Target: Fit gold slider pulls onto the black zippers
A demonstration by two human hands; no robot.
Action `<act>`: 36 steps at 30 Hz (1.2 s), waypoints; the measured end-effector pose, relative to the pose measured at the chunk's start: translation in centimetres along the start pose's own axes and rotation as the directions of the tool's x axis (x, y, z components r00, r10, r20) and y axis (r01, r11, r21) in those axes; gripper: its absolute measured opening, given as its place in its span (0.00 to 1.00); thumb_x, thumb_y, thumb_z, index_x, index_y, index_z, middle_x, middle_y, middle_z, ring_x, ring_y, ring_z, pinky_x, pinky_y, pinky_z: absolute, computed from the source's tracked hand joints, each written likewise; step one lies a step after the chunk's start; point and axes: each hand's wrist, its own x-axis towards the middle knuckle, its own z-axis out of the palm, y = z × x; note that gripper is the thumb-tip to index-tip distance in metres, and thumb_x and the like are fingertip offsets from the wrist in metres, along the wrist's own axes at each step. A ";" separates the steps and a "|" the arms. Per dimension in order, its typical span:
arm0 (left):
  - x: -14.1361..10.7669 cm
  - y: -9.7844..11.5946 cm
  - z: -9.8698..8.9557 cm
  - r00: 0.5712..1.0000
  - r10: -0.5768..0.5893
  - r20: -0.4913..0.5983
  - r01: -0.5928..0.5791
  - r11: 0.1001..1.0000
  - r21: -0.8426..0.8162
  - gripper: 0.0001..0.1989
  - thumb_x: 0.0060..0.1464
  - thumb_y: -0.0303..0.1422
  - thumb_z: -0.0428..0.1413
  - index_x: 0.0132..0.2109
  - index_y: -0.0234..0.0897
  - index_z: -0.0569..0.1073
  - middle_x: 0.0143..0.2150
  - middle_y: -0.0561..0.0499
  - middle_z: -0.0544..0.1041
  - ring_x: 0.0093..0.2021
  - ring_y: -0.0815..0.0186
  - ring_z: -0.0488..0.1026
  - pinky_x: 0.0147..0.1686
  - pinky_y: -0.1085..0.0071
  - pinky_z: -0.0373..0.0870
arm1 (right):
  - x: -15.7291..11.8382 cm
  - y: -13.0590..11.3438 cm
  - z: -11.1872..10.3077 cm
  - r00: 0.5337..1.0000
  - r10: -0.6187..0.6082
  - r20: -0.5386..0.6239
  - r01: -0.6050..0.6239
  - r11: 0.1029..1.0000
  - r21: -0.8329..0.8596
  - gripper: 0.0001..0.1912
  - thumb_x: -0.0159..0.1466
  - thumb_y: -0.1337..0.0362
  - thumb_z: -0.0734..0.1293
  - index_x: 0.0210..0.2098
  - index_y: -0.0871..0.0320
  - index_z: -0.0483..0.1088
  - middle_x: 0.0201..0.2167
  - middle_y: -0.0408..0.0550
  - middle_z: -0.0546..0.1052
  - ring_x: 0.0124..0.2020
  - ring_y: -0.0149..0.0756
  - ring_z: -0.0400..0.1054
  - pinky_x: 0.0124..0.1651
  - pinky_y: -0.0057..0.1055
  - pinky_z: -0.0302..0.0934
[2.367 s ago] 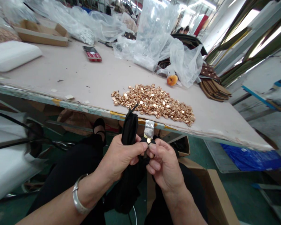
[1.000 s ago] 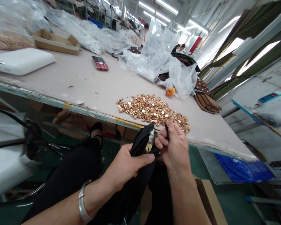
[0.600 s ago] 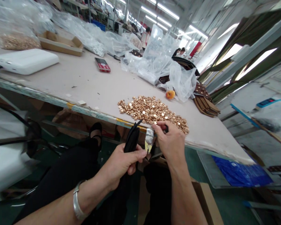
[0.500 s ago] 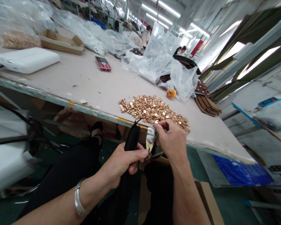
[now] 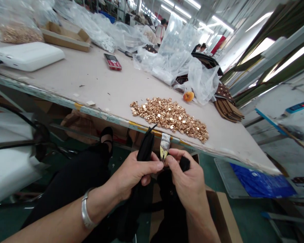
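My left hand (image 5: 139, 170) is closed around a bundle of black fabric strips (image 5: 146, 146), which stands upright at the table's front edge and hangs down below the hand. Thumb and fingertips press together near the jaws. My right hand (image 5: 188, 179) is closed, with black fabric (image 5: 184, 163) bunched inside it; anything small between thumb and forefinger is hidden. Between the hands, a yellow-and-silver tool with a forked tip (image 5: 165, 146) sticks out from the table edge. Behind it lies a pile of small gold metal pieces (image 5: 169, 116).
On the table (image 5: 86, 77) lie a white device (image 5: 27, 55), a red phone (image 5: 112, 61), a cardboard tray (image 5: 66, 37), a fruit (image 5: 188, 96), plastic bags (image 5: 167, 60) and stacked brown pieces (image 5: 228, 106). An open carton (image 5: 221, 212) stands below; people are far behind.
My right hand has moved from the edge of the gold pile down toward me, to the tool's tip beside my left fingertips. My left hand still holds the black bundle.
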 end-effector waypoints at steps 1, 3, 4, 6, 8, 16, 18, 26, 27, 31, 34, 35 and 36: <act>0.0 0.0 0.0 1.000 -0.001 -0.005 0.001 1.000 0.005 0.13 0.44 0.35 0.66 0.29 0.34 0.71 0.17 0.61 0.63 0.14 0.80 0.56 0.16 0.82 0.50 | -0.3 0.3 0.2 0.999 0.031 0.014 -0.031 0.999 0.040 0.13 0.63 0.54 0.72 0.40 0.56 0.74 0.25 0.40 0.74 0.21 0.27 0.63 0.23 0.23 0.57; 0.0 -0.1 0.1 1.000 -0.002 -0.007 0.002 1.000 0.003 0.13 0.43 0.35 0.66 0.29 0.34 0.70 0.17 0.61 0.63 0.15 0.79 0.56 0.16 0.81 0.50 | -0.5 0.9 0.6 0.997 0.080 0.023 -0.082 0.990 0.116 0.14 0.63 0.53 0.72 0.41 0.56 0.73 0.25 0.39 0.73 0.18 0.25 0.58 0.19 0.22 0.51; 0.1 -0.2 0.1 1.000 0.002 -0.007 -0.002 1.000 -0.001 0.14 0.43 0.35 0.67 0.29 0.34 0.70 0.17 0.61 0.63 0.15 0.79 0.56 0.16 0.81 0.50 | -0.5 1.2 0.8 0.996 0.091 0.011 -0.091 0.986 0.141 0.15 0.62 0.52 0.72 0.42 0.56 0.72 0.26 0.39 0.73 0.17 0.25 0.57 0.18 0.23 0.50; 0.1 -0.3 0.2 1.000 0.015 -0.014 -0.015 1.000 -0.006 0.14 0.43 0.35 0.67 0.29 0.34 0.70 0.17 0.61 0.64 0.15 0.79 0.56 0.16 0.81 0.50 | -0.5 1.4 1.3 0.995 0.092 -0.032 -0.086 0.985 0.150 0.16 0.62 0.52 0.72 0.42 0.56 0.72 0.25 0.39 0.72 0.17 0.26 0.57 0.18 0.24 0.49; 0.1 -0.3 0.4 0.999 0.029 -0.031 -0.029 1.000 -0.004 0.14 0.42 0.35 0.67 0.29 0.34 0.69 0.17 0.61 0.64 0.15 0.79 0.57 0.16 0.82 0.50 | -0.4 1.4 1.6 0.994 0.075 -0.076 -0.065 0.990 0.126 0.16 0.61 0.52 0.72 0.41 0.56 0.71 0.25 0.40 0.72 0.18 0.28 0.59 0.19 0.25 0.52; 0.4 -0.3 0.8 0.995 0.057 -0.078 -0.058 0.998 -0.014 0.16 0.42 0.37 0.67 0.29 0.34 0.69 0.18 0.60 0.65 0.15 0.79 0.56 0.15 0.81 0.51 | -0.5 0.9 2.6 0.986 -0.070 -0.152 0.071 0.997 0.000 0.12 0.66 0.54 0.68 0.41 0.57 0.71 0.30 0.44 0.75 0.28 0.36 0.69 0.30 0.30 0.63; 0.4 -0.4 0.8 0.995 0.067 -0.079 -0.068 0.998 -0.010 0.16 0.42 0.37 0.68 0.28 0.34 0.69 0.18 0.60 0.64 0.15 0.79 0.56 0.16 0.81 0.51 | -0.5 1.1 2.6 0.977 -0.154 -0.145 0.144 0.987 -0.073 0.11 0.68 0.55 0.66 0.41 0.56 0.72 0.31 0.44 0.76 0.31 0.37 0.71 0.34 0.30 0.65; 0.3 -0.5 0.9 0.988 0.125 -0.094 -0.125 0.992 0.015 0.19 0.41 0.41 0.68 0.33 0.33 0.73 0.18 0.60 0.65 0.15 0.78 0.57 0.16 0.80 0.52 | -0.3 2.6 2.4 0.898 -0.434 -0.074 0.394 0.868 -0.301 0.07 0.72 0.64 0.60 0.43 0.55 0.70 0.36 0.43 0.78 0.36 0.34 0.73 0.39 0.27 0.66; 0.4 -0.4 0.9 0.987 0.123 -0.099 -0.123 0.992 0.012 0.20 0.40 0.42 0.69 0.34 0.32 0.73 0.18 0.60 0.65 0.15 0.78 0.57 0.15 0.80 0.52 | -0.3 2.7 2.3 0.890 -0.451 -0.061 0.414 0.858 -0.304 0.07 0.72 0.65 0.60 0.43 0.55 0.70 0.36 0.43 0.78 0.37 0.34 0.74 0.40 0.27 0.66; 0.4 -0.6 0.9 0.987 0.121 -0.103 -0.124 0.992 -0.018 0.21 0.40 0.42 0.69 0.35 0.32 0.73 0.18 0.59 0.65 0.15 0.78 0.57 0.15 0.80 0.51 | -0.4 2.9 2.0 0.883 -0.469 -0.019 0.453 0.863 -0.224 0.08 0.71 0.67 0.60 0.46 0.53 0.70 0.40 0.44 0.79 0.41 0.34 0.74 0.44 0.28 0.67; 0.3 -0.8 0.9 0.990 0.104 -0.096 -0.109 0.993 -0.046 0.20 0.41 0.42 0.68 0.35 0.32 0.74 0.16 0.60 0.64 0.15 0.78 0.56 0.16 0.79 0.52 | -0.7 2.9 2.1 0.878 -0.478 -0.019 0.466 0.863 -0.194 0.09 0.71 0.68 0.61 0.47 0.52 0.70 0.42 0.43 0.79 0.43 0.34 0.74 0.46 0.28 0.68; 0.3 -0.9 0.8 0.991 0.095 -0.092 -0.100 0.993 -0.059 0.19 0.42 0.41 0.68 0.35 0.32 0.74 0.16 0.60 0.63 0.15 0.78 0.55 0.16 0.79 0.52 | -0.7 2.9 2.2 0.878 -0.477 -0.028 0.463 0.865 -0.195 0.09 0.71 0.68 0.61 0.47 0.52 0.70 0.42 0.44 0.79 0.43 0.34 0.75 0.46 0.29 0.68; 0.3 -1.0 0.8 0.992 0.088 -0.085 -0.094 0.993 -0.071 0.18 0.42 0.41 0.68 0.35 0.32 0.74 0.15 0.60 0.63 0.15 0.78 0.55 0.16 0.79 0.52 | -0.7 2.9 2.3 0.882 -0.470 -0.040 0.454 0.869 -0.198 0.08 0.71 0.67 0.61 0.47 0.53 0.70 0.42 0.44 0.80 0.43 0.35 0.75 0.46 0.29 0.68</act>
